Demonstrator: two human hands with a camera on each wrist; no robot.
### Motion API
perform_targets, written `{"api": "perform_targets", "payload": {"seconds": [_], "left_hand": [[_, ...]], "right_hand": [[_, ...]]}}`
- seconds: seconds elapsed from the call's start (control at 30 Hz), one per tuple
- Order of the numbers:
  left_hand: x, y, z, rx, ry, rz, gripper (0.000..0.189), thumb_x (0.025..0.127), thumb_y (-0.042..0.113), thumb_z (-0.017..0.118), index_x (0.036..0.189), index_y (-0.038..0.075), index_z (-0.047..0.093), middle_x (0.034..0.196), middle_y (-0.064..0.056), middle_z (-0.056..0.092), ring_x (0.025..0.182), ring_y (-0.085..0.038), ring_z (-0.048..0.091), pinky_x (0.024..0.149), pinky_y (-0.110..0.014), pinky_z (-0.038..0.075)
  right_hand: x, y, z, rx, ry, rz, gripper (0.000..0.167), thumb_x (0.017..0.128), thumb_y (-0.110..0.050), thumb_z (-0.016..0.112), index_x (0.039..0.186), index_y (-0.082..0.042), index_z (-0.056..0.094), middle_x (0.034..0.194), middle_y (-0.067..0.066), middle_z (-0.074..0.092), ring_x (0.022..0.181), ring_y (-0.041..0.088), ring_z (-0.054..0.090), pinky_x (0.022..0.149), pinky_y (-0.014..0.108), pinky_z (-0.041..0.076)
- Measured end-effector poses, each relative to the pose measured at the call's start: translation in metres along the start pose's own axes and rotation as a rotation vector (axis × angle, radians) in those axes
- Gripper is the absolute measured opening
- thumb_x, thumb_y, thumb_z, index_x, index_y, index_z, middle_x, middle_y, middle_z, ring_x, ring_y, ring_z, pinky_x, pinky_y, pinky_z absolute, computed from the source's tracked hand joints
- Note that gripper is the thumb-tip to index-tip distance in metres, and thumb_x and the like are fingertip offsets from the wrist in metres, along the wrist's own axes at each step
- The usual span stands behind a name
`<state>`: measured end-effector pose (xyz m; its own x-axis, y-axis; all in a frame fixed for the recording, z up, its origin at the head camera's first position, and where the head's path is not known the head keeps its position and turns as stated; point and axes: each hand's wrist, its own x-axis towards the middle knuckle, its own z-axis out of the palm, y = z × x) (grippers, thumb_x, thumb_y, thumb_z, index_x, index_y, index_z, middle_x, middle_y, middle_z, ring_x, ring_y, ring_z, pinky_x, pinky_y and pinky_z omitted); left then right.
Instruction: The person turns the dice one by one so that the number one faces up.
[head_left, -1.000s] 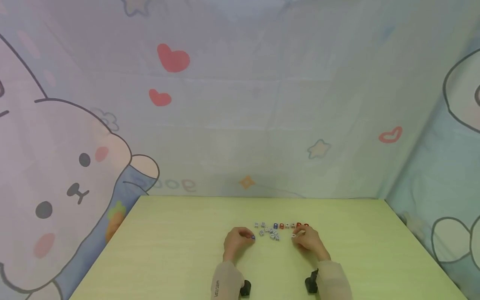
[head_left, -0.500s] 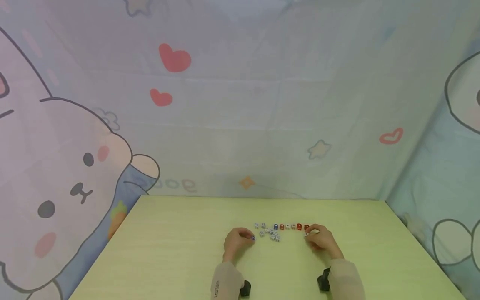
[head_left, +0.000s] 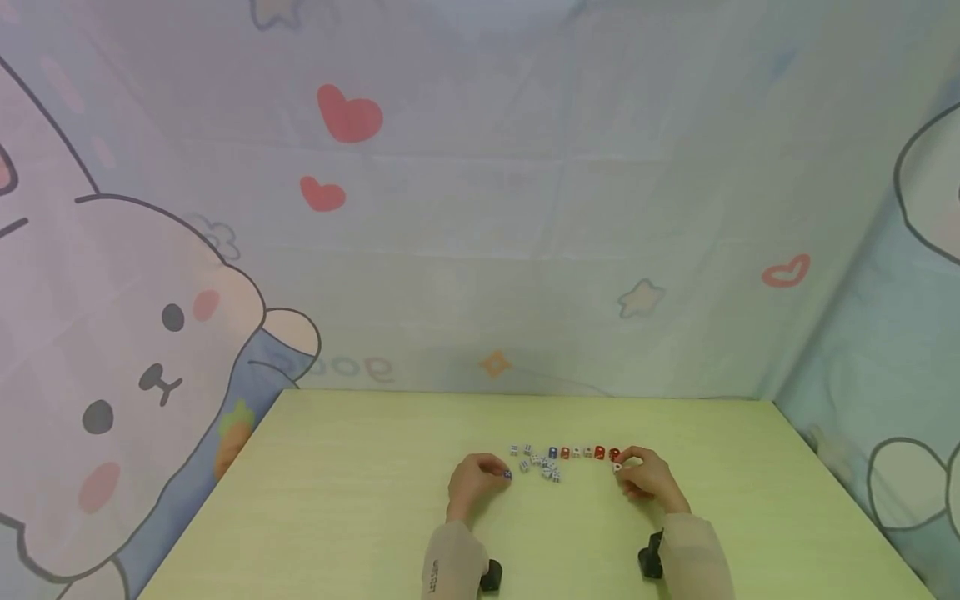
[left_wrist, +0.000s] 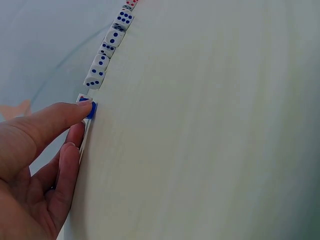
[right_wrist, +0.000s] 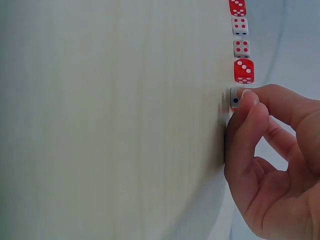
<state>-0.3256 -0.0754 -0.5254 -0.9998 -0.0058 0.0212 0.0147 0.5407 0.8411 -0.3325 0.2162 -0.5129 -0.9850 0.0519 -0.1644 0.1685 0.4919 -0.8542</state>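
In the head view my left hand pinches a blue die between thumb and fingers, left of a loose group of white dice. The left wrist view shows the thumb over that blue die, which partly hides it. My right hand holds a white die by the fingertips, at the right end of a row of dice. Just beyond the fingers is the last red die of the row. Farther left in it come another red die, white dice and a blue die.
The dice stand on a pale yellow-green table. A printed cloth hangs behind its far edge. Black wrist mounts sit at both sleeves, close above the tabletop.
My right hand has moved to the right with the white die, from the middle of the row to its right end. The left hand has stayed in place with its blue die.
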Motion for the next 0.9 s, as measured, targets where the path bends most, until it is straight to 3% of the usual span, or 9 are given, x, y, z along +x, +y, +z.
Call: {"api": "perform_targets", "payload": {"seconds": [0.43, 0.5, 0.67, 0.73, 0.8, 0.9], "left_hand": [[0.002, -0.003, 0.002, -0.006, 0.006, -0.003, 0.009, 0.068, 0.017, 0.074, 0.076, 0.016, 0.068, 0.074, 0.004, 0.065, 0.068, -0.011, 0.052, 0.065, -0.031, 0.035], [0.003, -0.004, 0.002, 0.000, 0.009, -0.007, 0.009, 0.068, 0.018, 0.074, 0.076, 0.017, 0.068, 0.074, 0.004, 0.065, 0.068, -0.011, 0.052, 0.065, -0.031, 0.035], [0.005, -0.005, 0.003, 0.003, 0.007, -0.005, 0.009, 0.068, 0.017, 0.074, 0.075, 0.017, 0.068, 0.073, 0.004, 0.065, 0.068, -0.011, 0.052, 0.064, -0.030, 0.035], [0.005, -0.005, 0.003, -0.003, 0.002, -0.007, 0.009, 0.068, 0.017, 0.074, 0.075, 0.016, 0.069, 0.073, 0.004, 0.064, 0.067, -0.011, 0.052, 0.064, -0.030, 0.035], [0.004, -0.004, 0.003, -0.006, -0.001, -0.007, 0.009, 0.068, 0.017, 0.074, 0.076, 0.016, 0.069, 0.073, 0.004, 0.064, 0.067, -0.011, 0.052, 0.064, -0.030, 0.035], [0.003, -0.003, 0.003, -0.009, 0.002, -0.010, 0.009, 0.068, 0.017, 0.074, 0.076, 0.015, 0.069, 0.073, 0.004, 0.064, 0.067, -0.011, 0.052, 0.064, -0.030, 0.034]], "right_hand": [[-0.003, -0.008, 0.006, -0.007, 0.029, -0.034, 0.021, 0.080, -0.010, 0.060, 0.099, -0.002, 0.057, 0.055, 0.001, 0.051, 0.044, 0.008, 0.046, 0.043, 0.023, 0.042], [-0.005, -0.014, 0.012, 0.000, 0.023, -0.049, 0.021, 0.079, -0.009, 0.060, 0.098, -0.001, 0.058, 0.063, 0.004, 0.053, 0.046, 0.009, 0.047, 0.043, 0.023, 0.042], [-0.011, -0.026, 0.030, 0.006, -0.011, -0.078, 0.021, 0.078, -0.008, 0.061, 0.098, -0.001, 0.060, 0.100, 0.023, 0.056, 0.047, 0.009, 0.047, 0.043, 0.023, 0.043], [-0.013, -0.030, 0.037, -0.006, -0.032, -0.090, 0.022, 0.079, -0.008, 0.061, 0.099, 0.000, 0.061, 0.094, 0.022, 0.059, 0.046, 0.009, 0.045, 0.043, 0.023, 0.043], [-0.015, -0.033, 0.043, -0.015, -0.049, -0.098, 0.022, 0.079, -0.008, 0.061, 0.099, 0.000, 0.061, 0.073, 0.013, 0.060, 0.044, 0.009, 0.043, 0.043, 0.023, 0.042], [-0.016, -0.036, 0.050, -0.022, -0.071, -0.123, 0.023, 0.078, -0.008, 0.062, 0.099, 0.000, 0.062, 0.059, 0.007, 0.056, 0.042, 0.008, 0.041, 0.042, 0.023, 0.041]]}}
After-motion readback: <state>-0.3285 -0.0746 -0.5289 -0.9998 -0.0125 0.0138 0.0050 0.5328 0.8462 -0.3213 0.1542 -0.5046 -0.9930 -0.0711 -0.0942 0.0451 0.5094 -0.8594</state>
